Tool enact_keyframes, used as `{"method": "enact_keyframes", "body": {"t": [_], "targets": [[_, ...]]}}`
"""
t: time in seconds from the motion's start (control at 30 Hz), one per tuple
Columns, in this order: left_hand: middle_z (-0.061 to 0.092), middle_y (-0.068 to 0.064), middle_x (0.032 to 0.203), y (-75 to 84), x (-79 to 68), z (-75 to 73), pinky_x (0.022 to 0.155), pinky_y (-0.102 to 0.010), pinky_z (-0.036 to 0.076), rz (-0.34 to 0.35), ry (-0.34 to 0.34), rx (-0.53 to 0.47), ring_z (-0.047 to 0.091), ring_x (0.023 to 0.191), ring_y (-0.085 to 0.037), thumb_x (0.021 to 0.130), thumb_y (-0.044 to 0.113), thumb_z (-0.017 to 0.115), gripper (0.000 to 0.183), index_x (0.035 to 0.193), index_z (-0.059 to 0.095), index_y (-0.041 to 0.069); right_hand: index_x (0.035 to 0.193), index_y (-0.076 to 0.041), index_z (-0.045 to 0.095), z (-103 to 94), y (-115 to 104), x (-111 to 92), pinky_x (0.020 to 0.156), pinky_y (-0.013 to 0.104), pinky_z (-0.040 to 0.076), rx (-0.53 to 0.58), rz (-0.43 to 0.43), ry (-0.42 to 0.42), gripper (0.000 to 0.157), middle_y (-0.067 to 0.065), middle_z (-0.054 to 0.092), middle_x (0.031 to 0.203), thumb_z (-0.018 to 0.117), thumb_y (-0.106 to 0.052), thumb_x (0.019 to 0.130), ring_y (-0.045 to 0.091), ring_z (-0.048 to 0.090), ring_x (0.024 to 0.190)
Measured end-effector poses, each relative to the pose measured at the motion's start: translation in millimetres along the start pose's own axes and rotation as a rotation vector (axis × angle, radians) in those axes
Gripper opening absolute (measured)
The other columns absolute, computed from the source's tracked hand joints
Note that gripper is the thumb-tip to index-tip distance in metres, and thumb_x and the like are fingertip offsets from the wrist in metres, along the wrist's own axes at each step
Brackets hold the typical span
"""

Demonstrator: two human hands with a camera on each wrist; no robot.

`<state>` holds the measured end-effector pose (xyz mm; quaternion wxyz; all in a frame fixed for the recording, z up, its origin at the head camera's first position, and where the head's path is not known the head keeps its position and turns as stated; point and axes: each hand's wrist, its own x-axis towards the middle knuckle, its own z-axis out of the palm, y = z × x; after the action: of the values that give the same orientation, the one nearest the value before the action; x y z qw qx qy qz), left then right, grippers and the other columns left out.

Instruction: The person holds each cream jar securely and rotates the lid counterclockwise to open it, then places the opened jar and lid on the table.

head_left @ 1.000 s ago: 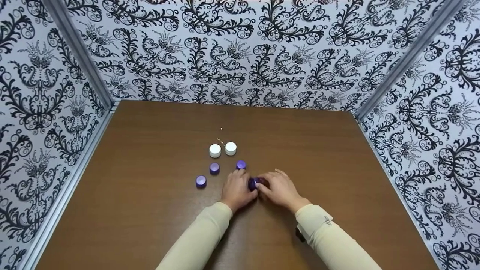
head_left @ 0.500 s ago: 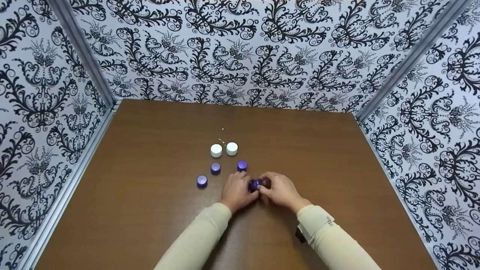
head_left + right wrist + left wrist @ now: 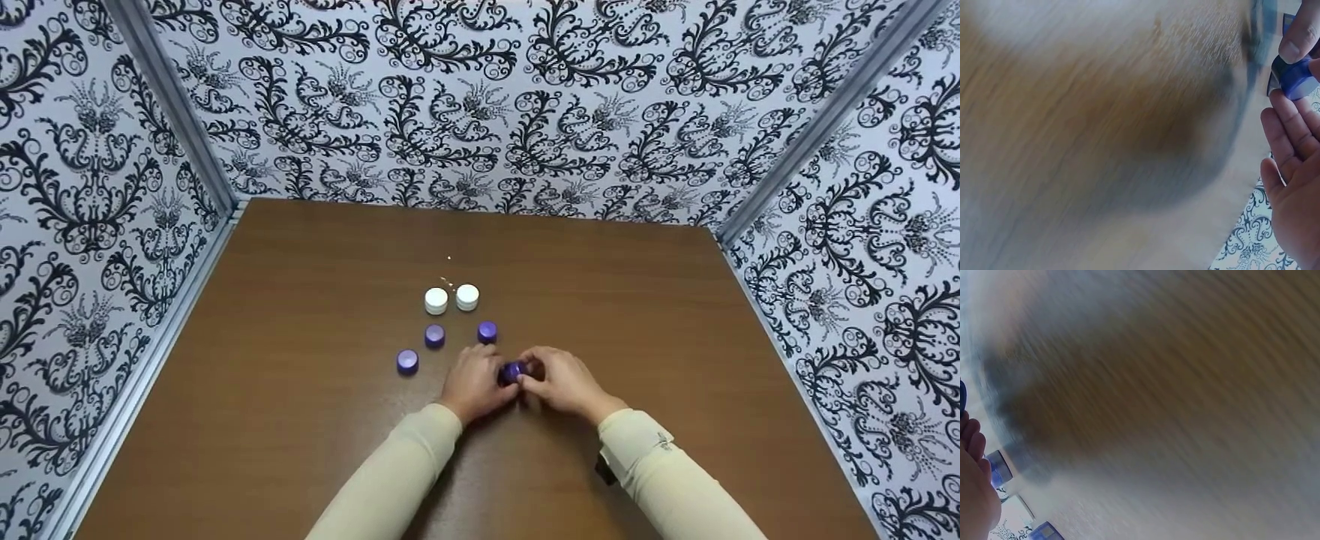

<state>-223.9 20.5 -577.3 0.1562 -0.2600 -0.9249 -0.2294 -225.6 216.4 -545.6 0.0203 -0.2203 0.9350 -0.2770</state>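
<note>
In the head view a small purple jar (image 3: pixel 514 371) sits between both hands, low over the wooden table. My left hand (image 3: pixel 474 382) holds it from the left, its thumb along the near side. From the right, my right hand (image 3: pixel 564 384) pinches the jar with thumb and fingertips. The right wrist view shows the same jar (image 3: pixel 1296 79) lying on its side, a thumb on top and fingertips beneath. Just beyond the left fingers stands another purple jar (image 3: pixel 487 331). Only the edge of the left hand (image 3: pixel 974 495) shows in the left wrist view.
Two more purple jars, one nearer (image 3: pixel 407 361) and one farther (image 3: pixel 434 336), stand left of the hands. Behind them are two white jars, left (image 3: pixel 436 301) and right (image 3: pixel 467 297). Patterned walls (image 3: pixel 480 112) enclose the brown table (image 3: pixel 300 300) at the back and sides.
The right fingers have drawn in and shifted slightly around the held jar. My left hand keeps its hold. The standing jars stay put; the head view has shifted slightly.
</note>
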Motion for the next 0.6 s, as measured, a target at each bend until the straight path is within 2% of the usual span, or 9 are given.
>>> {"method": "enact_keyframes", "body": {"t": [0.43,0.6], "targets": [[0.064,0.0,0.09,-4.8,1.4,0.3,0.076,-0.038,0.046,0.064,0.016,0.002,0.06,0.083,-0.024,0.074,0.041,0.08,0.035,0.087,0.075,0.009,0.108,-0.012,0.067,1.4,3.5,1.8,0.082,0.042,0.049,-0.019,-0.08,0.004,0.025,0.0,0.065,0.1,0.074,-0.022,0.087,0.018,0.061,0.091],[0.064,0.0,0.09,-4.7,-0.3,-0.3,0.076,-0.038,0.046,0.06,-0.014,0.02,0.06,0.081,-0.024,0.076,0.043,0.078,0.036,0.087,0.075,0.009,0.11,-0.011,0.066,2.1,5.6,1.5,0.087,0.044,0.049,-0.05,-0.121,-0.003,0.028,0.003,0.066,0.107,0.074,-0.022,0.086,0.022,0.062,0.099]]}}
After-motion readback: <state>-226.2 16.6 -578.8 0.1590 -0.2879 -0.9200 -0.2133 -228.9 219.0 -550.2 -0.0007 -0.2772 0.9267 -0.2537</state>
